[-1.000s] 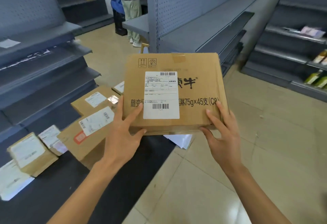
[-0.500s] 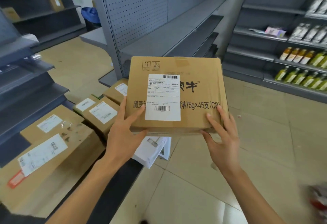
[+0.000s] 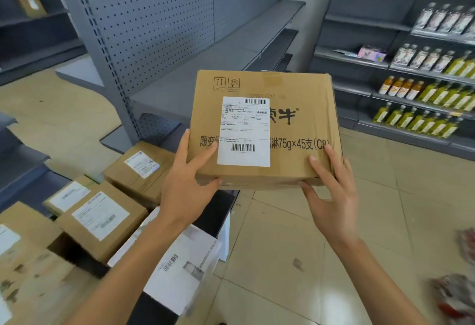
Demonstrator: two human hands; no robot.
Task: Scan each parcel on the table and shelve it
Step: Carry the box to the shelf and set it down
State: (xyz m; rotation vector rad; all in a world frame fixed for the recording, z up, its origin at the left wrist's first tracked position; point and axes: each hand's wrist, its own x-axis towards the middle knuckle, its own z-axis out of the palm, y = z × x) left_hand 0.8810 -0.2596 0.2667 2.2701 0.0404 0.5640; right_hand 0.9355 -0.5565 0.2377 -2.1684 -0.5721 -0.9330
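Parcel in hand: carton (image 3: 264, 129), gripped by left hand (image 3: 183, 191) and right hand (image 3: 334, 196), unshelved.
Left of carton: four-plus parcels (image 3: 100, 219) waiting (table mostly hidden).

One held carton (image 3: 264, 129); five parcels on table (image 3: 221, 204); two hands.

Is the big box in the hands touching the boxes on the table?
Apart. The head view shows the held box lifted in the left hand and right hand, with floor and table edge visible beneath it, clear of the nearest table box.
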